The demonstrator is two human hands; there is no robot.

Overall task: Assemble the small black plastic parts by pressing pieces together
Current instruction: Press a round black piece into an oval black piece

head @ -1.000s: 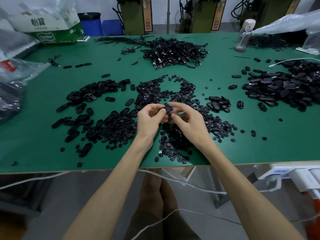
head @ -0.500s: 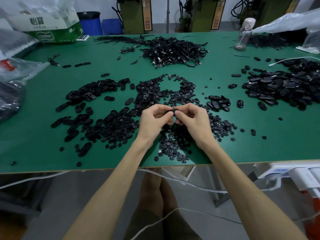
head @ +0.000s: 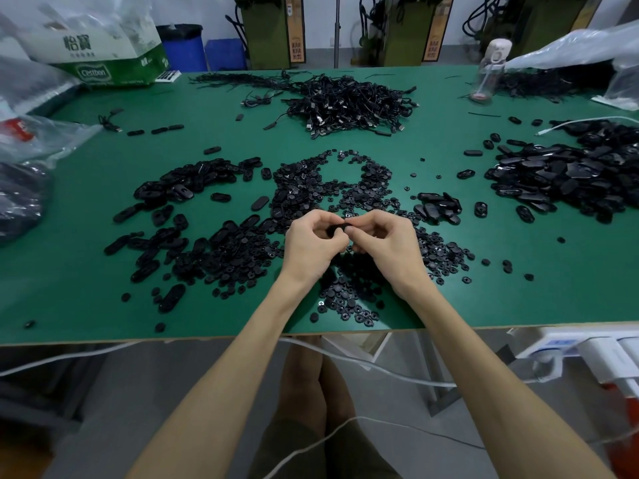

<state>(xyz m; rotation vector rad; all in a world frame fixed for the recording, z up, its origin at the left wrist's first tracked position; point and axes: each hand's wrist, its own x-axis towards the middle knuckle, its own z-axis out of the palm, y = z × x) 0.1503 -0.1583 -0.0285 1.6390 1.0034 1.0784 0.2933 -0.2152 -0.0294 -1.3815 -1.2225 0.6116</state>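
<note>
Hands closed in!
Over the round-parts pile [head: 345, 188], left hand [head: 313, 243] and right hand [head: 383, 242] drew together, fingers [head: 359, 221] pinching the black part [head: 335, 230]; press likely underway.

hands [head: 349, 242] pinching black part [head: 336, 230], green table [head: 432, 160]

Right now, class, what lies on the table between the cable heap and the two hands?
Head view: a strip of bare green table, then a scatter of small round black parts.
</note>
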